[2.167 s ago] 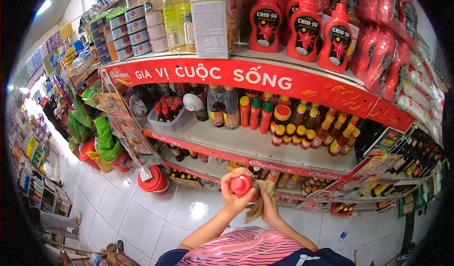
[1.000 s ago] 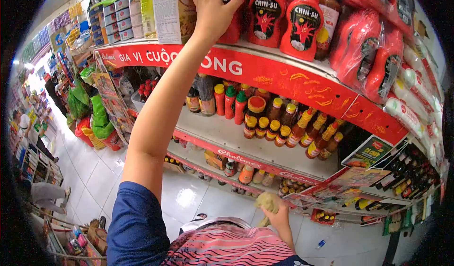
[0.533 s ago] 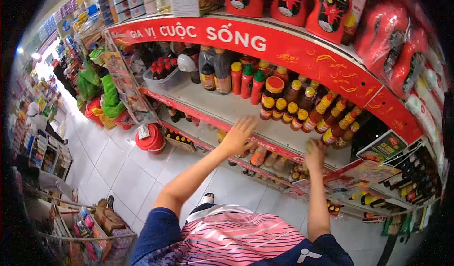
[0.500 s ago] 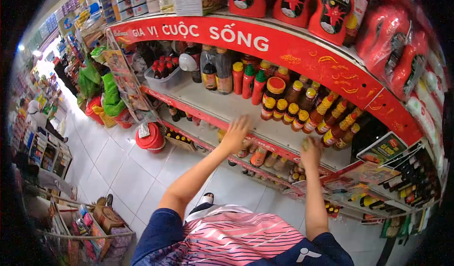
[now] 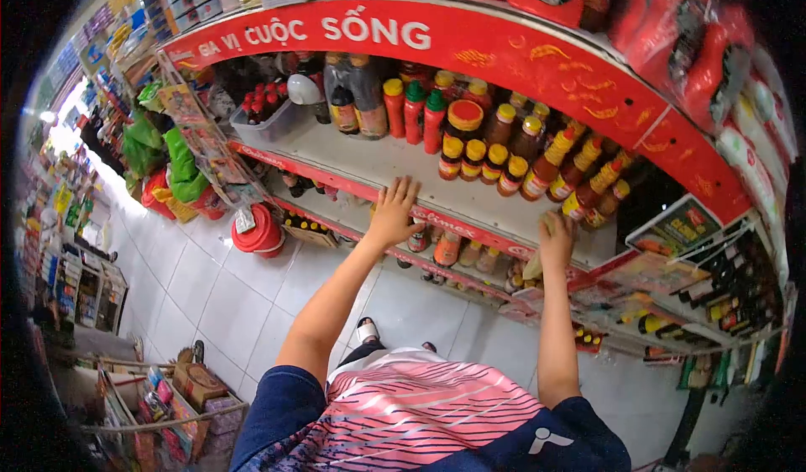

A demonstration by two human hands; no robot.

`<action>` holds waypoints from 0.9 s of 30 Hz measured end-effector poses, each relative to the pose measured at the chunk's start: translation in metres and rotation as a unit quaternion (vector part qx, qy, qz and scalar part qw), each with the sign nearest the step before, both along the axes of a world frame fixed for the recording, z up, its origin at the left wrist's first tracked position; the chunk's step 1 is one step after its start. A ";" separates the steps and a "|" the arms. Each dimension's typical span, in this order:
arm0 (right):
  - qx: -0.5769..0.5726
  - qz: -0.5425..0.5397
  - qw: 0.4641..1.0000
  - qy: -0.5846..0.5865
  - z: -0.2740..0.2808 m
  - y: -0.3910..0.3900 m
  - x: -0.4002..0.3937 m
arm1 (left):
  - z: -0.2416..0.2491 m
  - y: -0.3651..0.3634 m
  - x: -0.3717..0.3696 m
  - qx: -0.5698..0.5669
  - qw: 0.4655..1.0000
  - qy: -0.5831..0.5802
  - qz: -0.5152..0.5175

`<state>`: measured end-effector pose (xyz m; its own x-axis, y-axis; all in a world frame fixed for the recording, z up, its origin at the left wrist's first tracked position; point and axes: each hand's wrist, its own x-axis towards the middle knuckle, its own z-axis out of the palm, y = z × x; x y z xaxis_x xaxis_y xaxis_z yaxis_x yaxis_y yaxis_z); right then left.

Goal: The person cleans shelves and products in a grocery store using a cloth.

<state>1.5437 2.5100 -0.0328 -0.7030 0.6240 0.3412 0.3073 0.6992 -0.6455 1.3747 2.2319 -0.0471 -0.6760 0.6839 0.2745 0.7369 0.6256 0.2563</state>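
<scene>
My left hand [image 5: 391,213] is open, fingers spread, at the shelf [image 5: 361,157] edge; my right hand [image 5: 556,241], partly closed, holds a cloth [image 5: 533,266] at the same edge. Farther back, yellow-capped bottles [image 5: 473,161] stand in rows.

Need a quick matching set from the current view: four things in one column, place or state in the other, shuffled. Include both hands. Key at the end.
Things
1. Left hand
2. Right hand
3. Clear tub
4. Red bucket

Place or state
A. Toward the left end of the shelf, with red-capped bottles in it
B. On the tiled floor
C. Closed on a cloth
D. Open, fingers spread, at the shelf's front edge

Right pairs
1-D
2-C
3-A
4-B
</scene>
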 end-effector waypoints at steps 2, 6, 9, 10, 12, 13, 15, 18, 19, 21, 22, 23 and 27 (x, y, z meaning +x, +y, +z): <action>0.101 -0.072 0.992 -0.014 -0.006 -0.014 -0.003 | -0.007 -0.001 -0.003 0.005 1.000 0.009 -0.016; 0.131 -0.004 0.990 0.048 -0.014 -0.055 -0.035 | -0.006 -0.001 -0.002 0.004 1.000 0.023 -0.006; 0.159 0.087 0.980 0.078 -0.006 -0.107 -0.062 | -0.008 0.000 -0.001 0.011 0.999 0.030 0.007; 0.153 0.118 0.978 0.074 -0.006 -0.114 -0.067 | -0.008 0.001 -0.001 0.010 1.000 0.024 0.003; 0.108 0.143 0.983 0.033 -0.001 -0.111 -0.065 | -0.006 -0.001 -0.002 0.009 1.000 0.022 0.001; 0.096 0.144 0.985 0.025 -0.001 -0.101 -0.062 | -0.007 -0.002 -0.003 0.015 1.000 0.026 0.000; 0.062 0.117 0.991 0.004 0.001 -0.071 -0.050 | -0.006 -0.005 -0.004 0.016 1.000 0.024 -0.008; -0.044 -0.015 0.998 0.052 0.009 -0.044 -0.032 | -0.004 -0.005 -0.004 0.021 0.999 0.023 -0.014; -0.042 -0.016 0.998 0.051 0.009 -0.047 -0.035 | -0.003 -0.004 0.000 0.010 0.999 0.042 0.010; 0.023 -0.151 0.986 -0.069 0.010 -0.054 -0.044 | -0.003 -0.002 0.002 0.013 0.998 0.053 0.034; 0.025 -0.150 0.986 -0.066 0.004 -0.062 -0.053 | -0.002 -0.002 0.001 0.016 0.998 0.056 0.035; 0.028 -0.107 0.993 -0.028 -0.007 -0.074 -0.065 | -0.002 -0.002 -0.001 0.019 0.998 0.054 0.028; 0.030 0.047 0.998 0.040 0.001 -0.164 -0.113 | -0.003 -0.016 -0.013 0.115 0.991 -0.054 -0.041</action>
